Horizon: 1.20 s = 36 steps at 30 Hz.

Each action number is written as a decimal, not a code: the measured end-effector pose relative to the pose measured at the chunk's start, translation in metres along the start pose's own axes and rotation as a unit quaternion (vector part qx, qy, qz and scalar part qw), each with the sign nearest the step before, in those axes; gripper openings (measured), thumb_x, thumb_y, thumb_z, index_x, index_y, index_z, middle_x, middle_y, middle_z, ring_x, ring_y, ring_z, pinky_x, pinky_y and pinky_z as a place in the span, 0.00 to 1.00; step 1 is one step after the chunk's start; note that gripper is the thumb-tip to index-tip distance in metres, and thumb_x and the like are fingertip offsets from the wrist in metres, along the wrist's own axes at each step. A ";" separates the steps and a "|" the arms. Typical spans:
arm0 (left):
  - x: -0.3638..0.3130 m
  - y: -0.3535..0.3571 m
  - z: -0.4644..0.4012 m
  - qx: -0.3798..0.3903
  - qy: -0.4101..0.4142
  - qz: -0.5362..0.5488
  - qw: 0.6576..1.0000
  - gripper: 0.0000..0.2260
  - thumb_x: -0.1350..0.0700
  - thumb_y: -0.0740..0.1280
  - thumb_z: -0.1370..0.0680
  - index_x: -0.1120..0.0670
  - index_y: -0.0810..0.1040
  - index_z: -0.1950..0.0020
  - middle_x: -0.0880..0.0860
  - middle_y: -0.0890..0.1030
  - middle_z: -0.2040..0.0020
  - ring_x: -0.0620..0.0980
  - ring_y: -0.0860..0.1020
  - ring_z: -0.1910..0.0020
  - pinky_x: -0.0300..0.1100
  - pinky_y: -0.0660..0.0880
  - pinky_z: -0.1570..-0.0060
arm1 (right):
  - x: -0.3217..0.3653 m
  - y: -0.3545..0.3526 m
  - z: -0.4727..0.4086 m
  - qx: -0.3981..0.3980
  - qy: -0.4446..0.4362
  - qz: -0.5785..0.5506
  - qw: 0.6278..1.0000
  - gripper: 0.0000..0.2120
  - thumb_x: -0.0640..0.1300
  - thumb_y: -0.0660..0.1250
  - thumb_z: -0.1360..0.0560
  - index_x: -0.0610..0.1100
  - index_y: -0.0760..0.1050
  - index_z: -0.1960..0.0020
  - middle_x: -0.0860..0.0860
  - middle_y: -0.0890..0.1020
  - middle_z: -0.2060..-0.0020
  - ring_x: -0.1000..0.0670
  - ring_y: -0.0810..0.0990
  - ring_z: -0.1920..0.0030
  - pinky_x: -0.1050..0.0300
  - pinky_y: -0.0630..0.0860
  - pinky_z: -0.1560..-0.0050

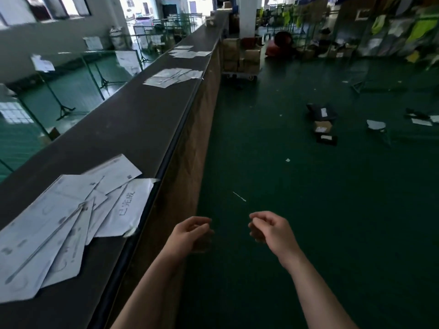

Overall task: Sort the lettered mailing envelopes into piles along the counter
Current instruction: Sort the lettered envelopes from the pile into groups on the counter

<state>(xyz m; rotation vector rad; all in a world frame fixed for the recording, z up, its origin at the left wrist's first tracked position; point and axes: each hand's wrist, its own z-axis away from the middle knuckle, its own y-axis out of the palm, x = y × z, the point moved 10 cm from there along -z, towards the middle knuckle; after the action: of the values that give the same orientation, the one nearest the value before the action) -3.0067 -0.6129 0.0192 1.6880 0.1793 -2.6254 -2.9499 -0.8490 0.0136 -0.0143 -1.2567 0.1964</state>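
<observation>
Dark long counter [133,129] carries 3 piles of white paper mailing envelopes [71,222] (nearest left of hands); left hand [190,233] & right hand [268,227] loosely curled, holding nothing.

Three envelope piles on dark counter [133,129]. Near pile [71,222]: white envelopes fanned, overlapping, flat; top right one handwritten, corner past counter edge. Mid pile [174,77]: smaller, loosely spread. Far pile [188,52]: few envelopes, flat, by the edge.
</observation>
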 end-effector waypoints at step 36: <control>-0.465 0.022 -1.003 -0.017 -0.023 -0.067 0.997 0.07 0.58 0.65 0.17 0.52 0.80 0.40 0.57 0.83 0.45 0.56 0.83 0.48 0.45 0.82 0.58 | 0.339 -0.076 -1.047 0.023 0.033 0.056 0.998 0.09 0.46 0.66 0.17 0.45 0.82 0.51 0.47 0.86 0.58 0.50 0.85 0.59 0.55 0.81 0.57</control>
<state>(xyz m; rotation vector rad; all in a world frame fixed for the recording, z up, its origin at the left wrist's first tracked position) -1.9024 -0.5532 0.0274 1.6592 0.3465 -2.7343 -1.8498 -0.7696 0.0164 -0.0510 -1.1864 0.3197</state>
